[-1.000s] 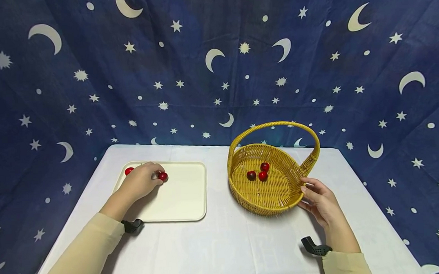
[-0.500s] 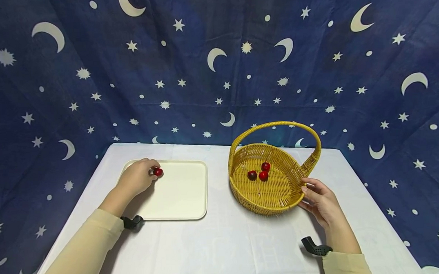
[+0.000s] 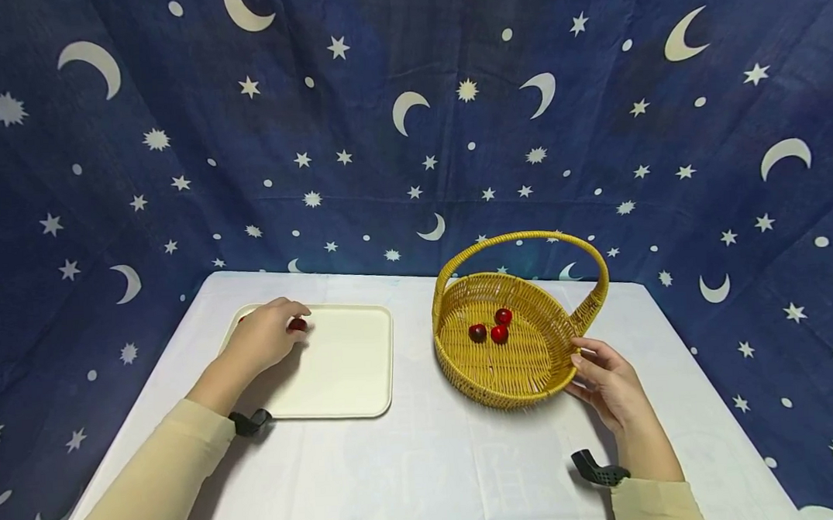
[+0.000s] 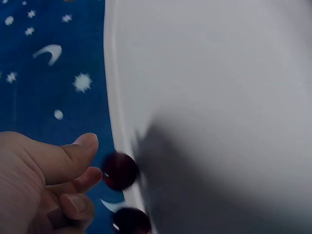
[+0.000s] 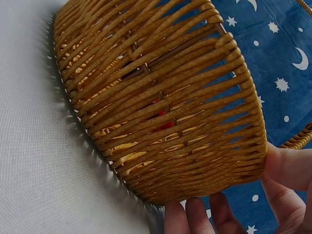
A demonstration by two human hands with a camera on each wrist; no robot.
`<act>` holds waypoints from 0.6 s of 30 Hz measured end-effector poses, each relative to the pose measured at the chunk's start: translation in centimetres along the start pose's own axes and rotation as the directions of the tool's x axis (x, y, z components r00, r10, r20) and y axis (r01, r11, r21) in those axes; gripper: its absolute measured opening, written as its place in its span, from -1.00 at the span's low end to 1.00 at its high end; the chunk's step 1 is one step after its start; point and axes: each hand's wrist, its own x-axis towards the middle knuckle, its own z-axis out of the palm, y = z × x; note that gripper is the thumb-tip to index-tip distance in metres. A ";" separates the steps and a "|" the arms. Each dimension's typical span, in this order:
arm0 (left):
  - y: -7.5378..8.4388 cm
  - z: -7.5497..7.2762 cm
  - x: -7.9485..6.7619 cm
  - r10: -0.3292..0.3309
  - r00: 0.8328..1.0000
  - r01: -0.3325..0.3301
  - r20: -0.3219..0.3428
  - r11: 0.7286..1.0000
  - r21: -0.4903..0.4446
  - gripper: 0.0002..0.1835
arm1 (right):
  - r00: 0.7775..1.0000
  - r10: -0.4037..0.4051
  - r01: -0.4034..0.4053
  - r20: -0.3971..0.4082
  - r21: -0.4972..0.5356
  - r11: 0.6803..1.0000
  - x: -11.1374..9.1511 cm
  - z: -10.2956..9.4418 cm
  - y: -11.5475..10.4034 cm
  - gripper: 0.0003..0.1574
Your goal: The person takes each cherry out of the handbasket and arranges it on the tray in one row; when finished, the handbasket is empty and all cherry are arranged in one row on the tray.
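A small, glossy, dark-red round cherry (image 3: 297,325) shows left of the frame's centre, over the back of a cream rectangular tray (image 3: 345,375); a second dark-red cherry (image 4: 130,223) sits at the bottom of the left wrist view; the left hand (image 3: 262,336) has its thumb and forefinger parted, with no grip visible, the first cherry just beside the fingertips, contact unclear; the right hand (image 3: 609,379) holds a golden-yellow round woven basket (image 3: 519,364) by its right rim, thumb at the edge, fingers curled against the wall; three red cherries (image 3: 500,334) lie inside; bare tray reaches rightward from the left hand to a low raised rim; a strip of white cloth-covered tabletop (image 3: 415,384) separates tray and basket; the basket's tall arched handle (image 3: 520,236) stands above its rim.
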 end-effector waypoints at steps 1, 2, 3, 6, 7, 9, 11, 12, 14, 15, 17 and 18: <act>0.4 -0.1 0.0 0.010 1.000 -0.010 -0.001 1.000 -0.007 -0.59 | 1.000 0.000 0.000 0.001 -0.001 1.000 0.0 0.0 0.0 -0.61; 0.9 -0.1 0.0 0.021 1.000 -0.021 -0.001 1.000 -0.016 -0.59 | 1.000 0.000 0.000 0.002 -0.002 1.000 0.0 0.0 0.0 -0.61; 1.5 -0.2 0.0 0.036 0.999 -0.036 -0.005 0.999 -0.025 -0.59 | 1.000 0.000 0.000 0.003 -0.002 1.000 0.0 0.0 0.0 -0.61; 3.7 -0.5 0.0 0.093 0.996 -0.094 -0.016 0.994 -0.056 -0.58 | 1.000 -0.002 0.002 0.004 0.004 1.000 0.0 0.0 0.1 -0.62; 4.6 -0.5 0.0 0.113 0.993 -0.114 -0.017 0.991 -0.076 -0.58 | 1.000 -0.002 0.002 0.003 0.005 1.000 0.0 0.0 0.1 -0.62; 6.4 -0.6 -0.1 0.155 0.988 -0.156 -0.019 0.981 -0.113 -0.58 | 1.000 -0.001 0.001 0.002 0.006 1.000 0.0 -0.1 0.1 -0.62; 8.3 -0.6 -0.1 0.199 0.980 -0.200 -0.021 0.967 -0.157 -0.59 | 1.000 -0.001 0.001 0.000 0.006 1.000 -0.1 -0.1 0.1 -0.63; 9.3 -0.5 -0.1 0.226 0.974 -0.227 -0.024 0.958 -0.176 -0.59 | 1.000 -0.001 0.001 0.000 0.006 1.000 -0.1 -0.1 0.1 -0.63; 11.1 -0.4 -0.1 0.275 0.961 -0.274 -0.029 0.939 -0.207 -0.60 | 1.000 -0.003 0.003 0.000 0.005 1.000 0.0 -0.1 0.1 -0.62; 12.0 -0.2 -0.1 0.296 0.955 -0.295 -0.030 0.930 -0.217 -0.60 | 1.000 -0.004 0.004 0.001 0.004 1.000 0.0 0.0 0.1 -0.62; 13.7 0.1 0.0 0.334 0.942 -0.330 -0.027 0.914 -0.236 -0.61 | 1.000 -0.007 0.007 0.002 0.004 1.000 0.0 0.0 0.1 -0.62; 14.5 0.3 0.0 0.350 0.936 -0.344 -0.022 0.906 -0.245 -0.61 | 1.000 -0.008 0.008 0.004 0.003 1.000 0.0 0.0 0.1 -0.62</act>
